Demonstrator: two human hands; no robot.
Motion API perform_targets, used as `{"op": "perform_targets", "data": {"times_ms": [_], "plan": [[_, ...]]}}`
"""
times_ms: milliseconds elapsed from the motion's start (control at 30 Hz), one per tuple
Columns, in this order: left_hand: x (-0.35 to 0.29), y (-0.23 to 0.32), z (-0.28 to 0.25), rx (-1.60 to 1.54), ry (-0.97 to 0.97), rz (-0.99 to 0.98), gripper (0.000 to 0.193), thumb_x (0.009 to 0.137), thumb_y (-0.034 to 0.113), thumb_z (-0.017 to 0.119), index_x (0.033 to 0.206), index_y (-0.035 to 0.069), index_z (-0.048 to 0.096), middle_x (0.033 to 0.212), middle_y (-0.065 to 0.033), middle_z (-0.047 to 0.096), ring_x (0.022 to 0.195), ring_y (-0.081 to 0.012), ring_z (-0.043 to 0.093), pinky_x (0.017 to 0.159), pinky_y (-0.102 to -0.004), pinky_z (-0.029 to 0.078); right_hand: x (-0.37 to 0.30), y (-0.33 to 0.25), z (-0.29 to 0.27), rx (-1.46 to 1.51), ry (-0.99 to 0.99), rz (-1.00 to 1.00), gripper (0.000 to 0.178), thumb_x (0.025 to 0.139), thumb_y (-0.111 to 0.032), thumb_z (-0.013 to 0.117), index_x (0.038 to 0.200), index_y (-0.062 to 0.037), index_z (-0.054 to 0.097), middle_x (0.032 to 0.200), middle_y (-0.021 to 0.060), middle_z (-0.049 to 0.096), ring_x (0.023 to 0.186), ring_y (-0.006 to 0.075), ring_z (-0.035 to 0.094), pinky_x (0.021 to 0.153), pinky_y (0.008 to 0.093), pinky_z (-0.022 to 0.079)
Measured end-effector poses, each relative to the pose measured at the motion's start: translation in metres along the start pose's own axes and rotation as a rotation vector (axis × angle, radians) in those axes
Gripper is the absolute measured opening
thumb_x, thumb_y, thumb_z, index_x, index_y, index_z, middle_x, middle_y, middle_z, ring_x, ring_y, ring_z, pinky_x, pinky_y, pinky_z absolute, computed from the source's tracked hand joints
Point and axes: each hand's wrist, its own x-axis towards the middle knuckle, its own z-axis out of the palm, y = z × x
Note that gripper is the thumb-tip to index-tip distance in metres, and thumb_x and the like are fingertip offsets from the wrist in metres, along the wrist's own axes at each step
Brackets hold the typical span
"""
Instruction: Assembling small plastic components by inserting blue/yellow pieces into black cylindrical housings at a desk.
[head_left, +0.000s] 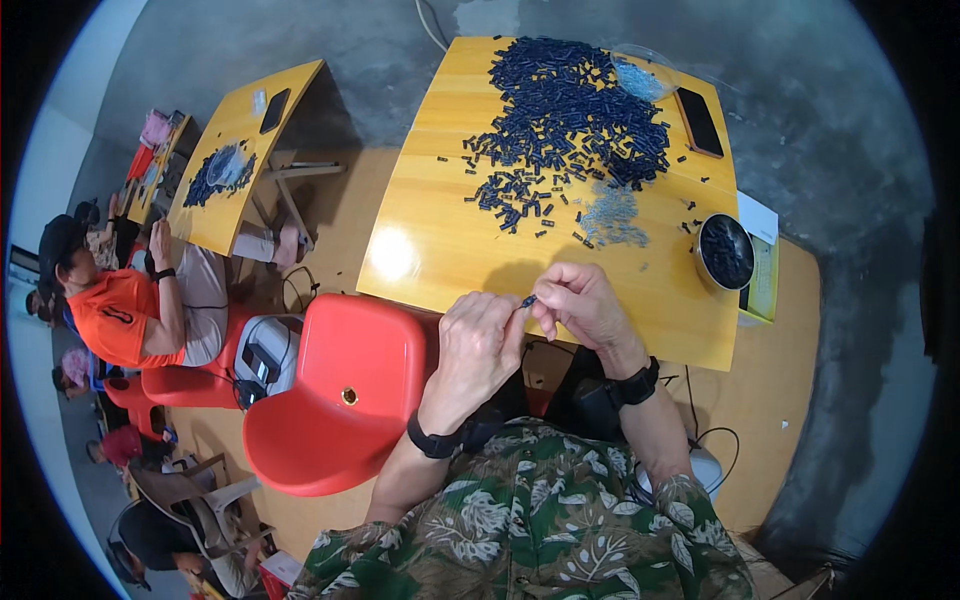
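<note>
Just beyond the table's near edge, my two hands meet over a small black plastic part [528, 301]. My left hand [474, 338] pinches it between thumb and fingers. The fingertips of my right hand [585, 305] are closed at its other end; whether they grip a second tiny piece is too small to tell. Farther off on the yellow wooden table [420, 255] spreads a big heap of similar black parts [585, 110]. At its near right side lies a scatter of small pale, clear-looking pieces [612, 216].
A metal bowl [708, 272] of black parts stands at the table's right edge. Behind it are a phone [699, 122] and a clear dish [650, 75] of pale pieces. A red chair [355, 365] is at my left. Farther left, a person in orange [120, 315] sits at another table [270, 95].
</note>
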Motion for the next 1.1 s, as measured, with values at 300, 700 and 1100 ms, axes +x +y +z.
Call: {"op": "perform_targets", "data": {"times_ms": [300, 700, 1100], "plan": [[0.001, 0.002, 0.001, 0.049, 0.027, 0.018, 0.010, 0.075, -0.003, 0.070, 0.083, 0.000, 0.064, 0.069, -0.0145, 0.061, 0.066, -0.0326, 0.061, 0.062, -0.0407, 0.048, 0.002, -0.001, 0.002, 0.026, 0.011, 0.025, 0.013, 0.094, -0.010, 0.064, 0.092, 0.0029, 0.065, 0.075, 0.0075, 0.067, 0.055, 0.0102, 0.062, 0.048, 0.0226, 0.053], [0.001, 0.001, 0.003, 0.102, 0.045, 0.083, 0.016, 0.074, -0.005, 0.071, 0.086, 0.001, 0.063, 0.070, -0.0138, 0.059, 0.065, -0.0315, 0.059, 0.062, -0.0410, 0.047, 0.002, -0.001, 0.001, 0.022, 0.028, 0.038, 0.012, 0.093, -0.010, 0.065, 0.091, 0.0025, 0.066, 0.074, 0.0076, 0.068, 0.055, 0.0101, 0.062, 0.048, 0.0225, 0.052], [-0.003, -0.003, 0.010, -0.177, 0.020, -0.067, 0.013, 0.078, 0.000, 0.073, 0.090, 0.001, 0.069, 0.086, -0.0127, 0.067, 0.078, -0.0287, 0.064, 0.071, -0.0357, 0.051, -0.006, -0.001, 0.004, 0.117, 0.015, 0.136, 0.025, 0.097, -0.026, 0.062, 0.087, -0.0030, 0.062, 0.072, 0.0046, 0.063, 0.054, 0.0087, 0.058, 0.047, 0.0219, 0.046]]}}
